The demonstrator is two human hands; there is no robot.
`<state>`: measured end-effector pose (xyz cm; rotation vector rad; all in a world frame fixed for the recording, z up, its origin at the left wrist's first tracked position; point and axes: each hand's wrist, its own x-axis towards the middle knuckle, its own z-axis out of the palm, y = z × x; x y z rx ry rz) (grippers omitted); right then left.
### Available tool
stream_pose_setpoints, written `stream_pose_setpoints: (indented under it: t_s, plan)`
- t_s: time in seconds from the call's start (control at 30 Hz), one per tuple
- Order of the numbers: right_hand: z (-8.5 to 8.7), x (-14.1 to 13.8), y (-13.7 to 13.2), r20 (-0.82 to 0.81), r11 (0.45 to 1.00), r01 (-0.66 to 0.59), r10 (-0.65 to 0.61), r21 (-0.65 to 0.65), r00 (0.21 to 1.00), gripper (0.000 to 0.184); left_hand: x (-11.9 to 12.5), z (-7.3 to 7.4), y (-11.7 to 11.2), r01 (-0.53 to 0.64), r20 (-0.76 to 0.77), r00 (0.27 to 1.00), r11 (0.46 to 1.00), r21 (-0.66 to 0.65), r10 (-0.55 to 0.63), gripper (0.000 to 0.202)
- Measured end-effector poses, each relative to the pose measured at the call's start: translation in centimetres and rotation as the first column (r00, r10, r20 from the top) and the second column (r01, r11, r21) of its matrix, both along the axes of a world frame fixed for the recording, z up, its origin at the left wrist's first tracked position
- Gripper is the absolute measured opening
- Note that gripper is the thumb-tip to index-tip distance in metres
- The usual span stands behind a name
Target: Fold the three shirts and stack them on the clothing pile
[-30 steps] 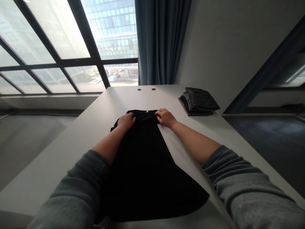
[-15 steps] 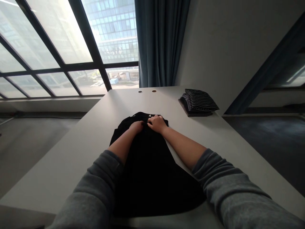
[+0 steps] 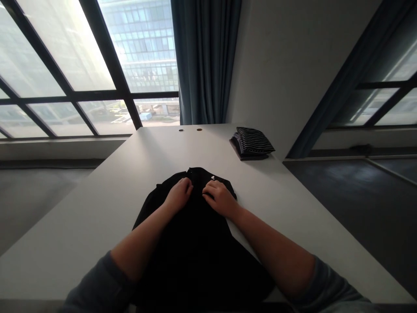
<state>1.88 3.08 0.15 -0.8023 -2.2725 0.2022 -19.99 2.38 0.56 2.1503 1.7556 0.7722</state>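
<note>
A black garment (image 3: pixel 192 252) lies spread on the white table (image 3: pixel 97 204), its narrow end pointing away from me. My left hand (image 3: pixel 178 196) rests on that far end with its fingers curled, pinching the cloth. Close beside it, my right hand (image 3: pixel 219 198) also grips the black cloth with bent fingers. A small white tag shows at the garment's far edge just past my right hand. Both grey sleeves are pushed up my forearms.
A folded stack of striped dark clothes (image 3: pixel 252 142) sits at the table's far right. Two round cable holes (image 3: pixel 190 129) are at the far edge. A blue curtain (image 3: pixel 203 61) and large windows (image 3: pixel 74 65) stand behind the table.
My hands have come together from the garment's two far corners to its middle and drawn back toward me, and the far end of the cloth has bunched up. The camera view has shifted.
</note>
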Motion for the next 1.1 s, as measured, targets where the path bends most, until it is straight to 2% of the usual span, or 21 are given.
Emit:
stream_pose_setpoints:
  t_s: [0.07, 0.13, 0.23, 0.4, 0.57, 0.7, 0.8, 0.93, 1.1]
  plan:
    - [-0.5, 0.2, -1.6, -0.095, 1.0, -0.009, 0.01, 0.004, 0.995, 0.009, 0.2, -0.1, -1.9, -0.006, 0.2, 0.98, 1.0, 0.017, 0.003, 0.008]
    - [-1.0, 0.1, -2.2, -0.109, 0.999, -0.031, 0.033, 0.02, 0.993, 0.008, 0.3, -0.5, -3.0, 0.012, 0.344, 0.939, 1.0, -0.017, -0.005, 0.01]
    - [-1.8, -0.1, -1.9, -0.098, 0.997, -0.067, 0.07, 0.034, 0.993, 0.007, 0.2, -1.5, -3.2, 0.062, 0.446, 0.894, 0.997, -0.051, -0.033, 0.014]
    - [-3.0, -0.2, -0.5, -0.111, 0.994, -0.107, 0.108, 0.01, 0.988, 0.014, -0.4, -2.9, -2.5, 0.123, 0.511, 0.858, 0.986, -0.11, -0.05, 0.017]
    - [-3.5, 0.2, -0.2, -0.061, 0.997, -0.075, 0.074, -0.012, 0.995, 0.021, -0.6, -2.9, -2.7, 0.157, 0.526, 0.846, 0.983, -0.097, -0.083, 0.017]
    - [-3.0, 0.3, -0.3, -0.142, 0.999, -0.042, 0.039, -0.016, 0.989, 0.015, -0.7, -2.6, -2.9, 0.133, 0.545, 0.836, 0.987, -0.093, -0.061, 0.017]
    - [-2.2, 0.1, -0.8, -0.171, 0.995, -0.099, 0.099, 0.012, 0.98, 0.015, -0.5, -2.3, -3.2, 0.119, 0.536, 0.842, 0.99, -0.082, -0.056, 0.017]
    - [-1.4, 0.0, -1.4, -0.113, 0.979, -0.197, 0.202, 0.059, 0.973, 0.019, 0.1, -1.8, -3.5, 0.147, 0.508, 0.858, 0.985, -0.091, -0.081, 0.019]
    - [-1.6, -0.1, -1.2, -0.096, 0.966, -0.248, 0.254, 0.071, 0.962, 0.02, 0.1, -1.7, -3.5, 0.209, 0.519, 0.847, 0.97, -0.123, -0.117, 0.024]
